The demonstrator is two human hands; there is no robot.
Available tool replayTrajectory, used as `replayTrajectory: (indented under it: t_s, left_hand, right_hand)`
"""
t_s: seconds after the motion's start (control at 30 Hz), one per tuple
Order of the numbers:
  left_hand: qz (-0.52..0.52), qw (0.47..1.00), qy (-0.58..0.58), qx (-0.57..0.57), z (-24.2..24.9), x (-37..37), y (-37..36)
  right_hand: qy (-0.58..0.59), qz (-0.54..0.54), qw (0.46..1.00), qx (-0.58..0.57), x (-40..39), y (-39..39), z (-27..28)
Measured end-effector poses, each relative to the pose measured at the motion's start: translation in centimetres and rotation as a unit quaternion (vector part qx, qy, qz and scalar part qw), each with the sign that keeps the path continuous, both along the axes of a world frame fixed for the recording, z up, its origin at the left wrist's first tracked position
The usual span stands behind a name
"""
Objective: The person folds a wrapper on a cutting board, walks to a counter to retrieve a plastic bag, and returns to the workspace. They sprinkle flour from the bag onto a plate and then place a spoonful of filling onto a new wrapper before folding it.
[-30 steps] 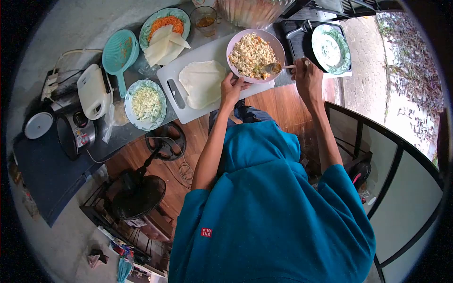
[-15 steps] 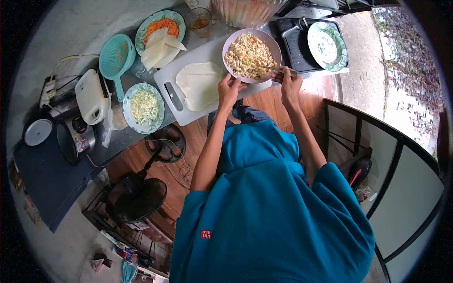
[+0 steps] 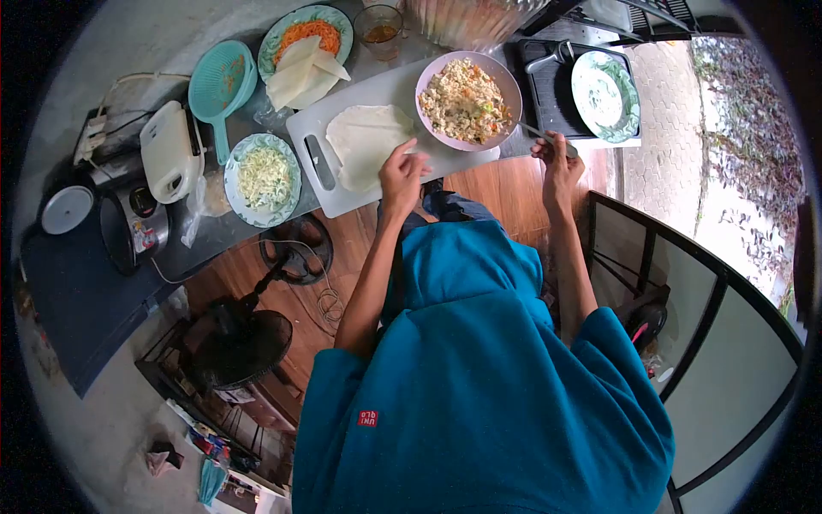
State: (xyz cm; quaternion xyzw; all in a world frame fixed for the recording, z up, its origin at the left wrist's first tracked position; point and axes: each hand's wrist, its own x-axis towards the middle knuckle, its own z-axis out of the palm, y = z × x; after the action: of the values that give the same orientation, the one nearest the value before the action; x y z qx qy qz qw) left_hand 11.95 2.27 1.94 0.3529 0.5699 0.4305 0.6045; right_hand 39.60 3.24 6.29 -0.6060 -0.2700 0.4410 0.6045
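My right hand [image 3: 561,163] holds the handle of a metal spoon [image 3: 538,133] at the right rim of the pink bowl [image 3: 428,118]. A crumbly white and orange filling [image 3: 467,98] fills that bowl, which rests on the white cutting board [image 3: 338,201]. My left hand [image 3: 404,177] hovers over the board's front edge, fingers apart and holding nothing, close to the flat pale wrapper sheet [image 3: 364,141]. The wrapper lies spread on the board, left of the bowl.
Shredded cabbage [image 3: 264,176] is on a plate at the left. Behind are a green strainer [image 3: 205,90], grated carrot [image 3: 310,36] with folded wrappers [image 3: 300,77], and a glass [image 3: 379,34]. A plate [image 3: 604,98] sits on a black griddle [image 3: 544,86] at the right.
My left hand has let go of the bowl's rim and opened. My right hand has moved right with the spoon, out of the middle of the filling to the bowl's edge.
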Motion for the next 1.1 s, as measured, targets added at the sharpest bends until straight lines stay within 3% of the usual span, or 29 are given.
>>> replayTrajectory:
  t_s: [0.03, 0.17, 0.3, 0.37, 0.4, 0.43, 0.53, 0.6, 0.63, 0.73, 0.83, 1.1]
  left_hand:
    - [0.002, 1.000, 0.001, -0.001, -0.2, -1.0, -0.8]
    - [0.086, 0.951, 0.291, 0.057, 1.5, -4.8, -3.4]
    - [0.098, 0.915, 0.388, 0.043, 1.3, -7.6, -5.6]
    - [0.093, 0.914, 0.396, 0.004, 0.8, -8.2, -6.1]
    - [0.111, 0.878, 0.463, 0.054, 0.5, -8.2, -6.3]
    - [0.127, 0.835, 0.525, 0.105, 0.1, -8.3, -6.4]
    - [0.128, 0.851, 0.504, 0.074, -0.8, -8.4, -6.4]
    - [0.125, 0.850, 0.507, 0.075, -1.3, -8.3, -6.2]
    - [0.121, 0.848, 0.511, 0.075, -1.6, -8.2, -6.1]
    - [0.142, 0.872, 0.465, 0.062, -2.0, -7.7, -5.7]
    - [0.120, 0.851, 0.508, 0.049, -1.2, -7.6, -5.1]
    - [0.132, 0.864, 0.486, 0.032, -1.1, -7.8, -4.0]
  right_hand:
    - [0.001, 0.002, 1.000, -0.001, 0.3, 0.1, -0.1]
    - [0.000, 0.002, 1.000, 0.007, 1.0, 0.4, 0.3]
    - [-0.078, -0.004, 0.997, 0.017, 0.8, 1.4, 0.7]
    - [-0.222, 0.009, 0.975, -0.010, 0.3, 2.0, 0.6]
    - [-0.339, 0.035, 0.940, -0.023, -0.8, 2.2, 1.8]
    - [-0.287, 0.051, 0.956, -0.019, -1.1, 2.4, 0.6]
    - [-0.296, 0.084, 0.950, -0.052, -2.2, 2.9, 0.6]
    - [-0.138, 0.068, 0.988, -0.021, -1.7, 3.3, -0.6]
    - [-0.138, 0.068, 0.988, -0.020, -1.2, 3.4, -1.5]
    - [0.022, 0.016, 0.999, -0.030, 0.4, 3.1, -2.7]
    - [0.059, 0.001, 0.998, -0.023, 1.7, 2.7, -2.7]
    - [0.032, -0.003, 0.999, -0.001, 2.5, 2.7, -1.0]
